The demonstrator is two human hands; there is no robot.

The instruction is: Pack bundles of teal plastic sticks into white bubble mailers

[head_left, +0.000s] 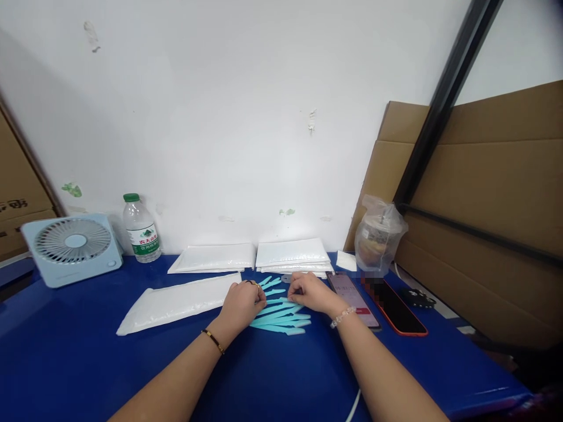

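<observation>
Several slim turquoise plastic sticks, shaped like eyebrow razors [284, 322], lie fanned out on the blue table in the middle. My left hand [241, 303] is closed at their left ends, thumb and fingers pinched together. Opposite it, my right hand [311, 291] pinches near the right end of one of the upper sticks. That stick spans the gap between both hands' fingertips. A few shorter-looking turquoise pieces [272, 284] lie just behind, partly hidden by my left hand. Beside that hand is a white padded mailer [180, 306], lying flat.
More padded mailers [292, 255] are stacked by the wall, with others [215, 258] to their left. A phone [352, 299] and an orange-edged phone [400, 310] lie right, near a bagged drink cup [379, 237]. A fan [73, 246] and water bottle [143, 231] stand left.
</observation>
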